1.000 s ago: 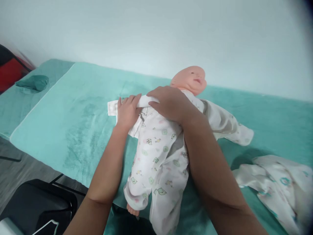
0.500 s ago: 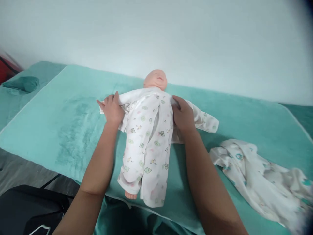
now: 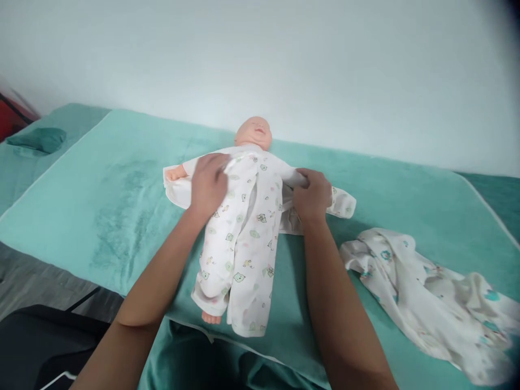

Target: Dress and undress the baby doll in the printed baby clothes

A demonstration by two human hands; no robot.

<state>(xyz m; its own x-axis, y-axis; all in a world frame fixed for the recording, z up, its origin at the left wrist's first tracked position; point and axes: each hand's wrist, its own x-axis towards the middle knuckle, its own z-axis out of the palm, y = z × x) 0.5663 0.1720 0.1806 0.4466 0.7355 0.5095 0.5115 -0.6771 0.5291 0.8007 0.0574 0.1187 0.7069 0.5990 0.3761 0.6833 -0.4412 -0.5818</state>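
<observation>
A baby doll (image 3: 255,134) lies on its back, dressed in a white long-sleeved top and a printed one-piece suit (image 3: 254,233) with animal motifs. One doll foot shows at the leg cuff. My left hand (image 3: 209,187) is over the doll's upper body on the left side, thumb and fingers apart, slightly blurred. To its left, the doll's bare hand (image 3: 176,173) rests on white cloth. My right hand (image 3: 312,196) is closed around the doll's other arm, in its white sleeve. Beyond it a printed sleeve (image 3: 343,203) spreads flat.
The padded table (image 3: 134,162) has a green plush cover and stands against a pale wall (image 3: 260,59). Crumpled white printed cloth (image 3: 418,292) lies at the right. A black chair (image 3: 36,346) stands at the lower left.
My left hand has moved right from the doll's forearm to its chest, uncovering the doll's hand. My right hand has shifted slightly outward along the doll's other arm.
</observation>
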